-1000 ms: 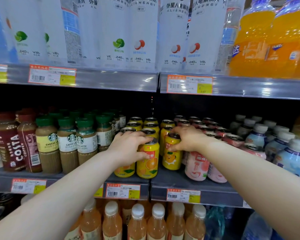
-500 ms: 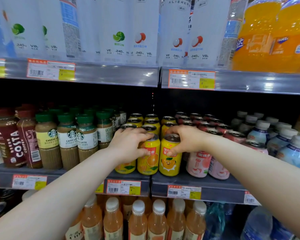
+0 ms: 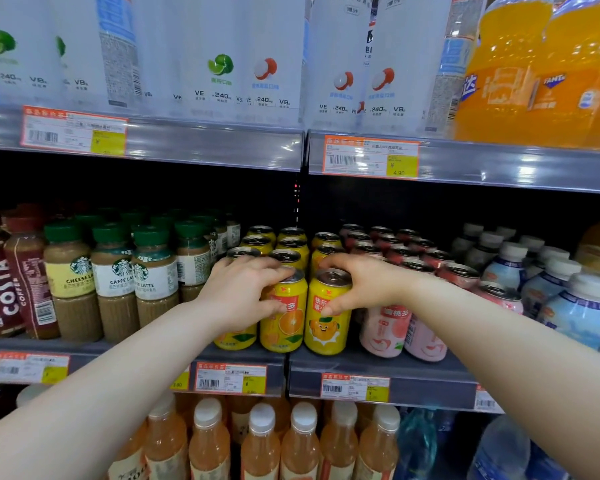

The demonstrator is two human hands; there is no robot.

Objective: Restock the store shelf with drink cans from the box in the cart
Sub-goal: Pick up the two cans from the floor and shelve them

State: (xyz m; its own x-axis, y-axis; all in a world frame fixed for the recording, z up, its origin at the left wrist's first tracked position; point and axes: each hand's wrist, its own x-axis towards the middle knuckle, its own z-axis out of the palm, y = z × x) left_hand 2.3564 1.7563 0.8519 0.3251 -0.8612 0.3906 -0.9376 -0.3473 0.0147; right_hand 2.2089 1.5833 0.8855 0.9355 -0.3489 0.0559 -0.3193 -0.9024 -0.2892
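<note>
Head camera looks at a store shelf (image 3: pixel 430 384) where both bare arms reach in to the front row of drink cans. The left hand (image 3: pixel 243 292) grips a yellow can with an orange printed on it (image 3: pixel 286 320), fingers curled over its top and thumb pressed on its front. The right hand (image 3: pixel 355 289) grips the yellow can with a cartoon face (image 3: pixel 326 327), fingers over the rim and thumb on the label. The two cans stand upright and touch side by side, right at the near edge of the shelf. A third yellow can (image 3: pixel 234 337) stands just left of them, mostly hidden by the left hand. More yellow cans (image 3: pixel 291 237) fill the rows behind, towards the far side.

Pink peach cans (image 3: pixel 385 332) stand just right of the held cans, with white-capped pale blue bottles (image 3: pixel 575 315) further right. Coffee bottles with green caps (image 3: pixel 113 289) crowd the left side. Every row looks packed close, with little room sideways; the open room is the dark gap between the can tops and the upper shelf (image 3: pixel 222 150). That shelf holds tall white bottles (image 3: pixel 222 57) and orange soda bottles (image 3: pixel 510 74). Price tags (image 3: pixel 231 379) line the near edge, and peach-coloured bottles (image 3: pixel 262 441) stand below.
</note>
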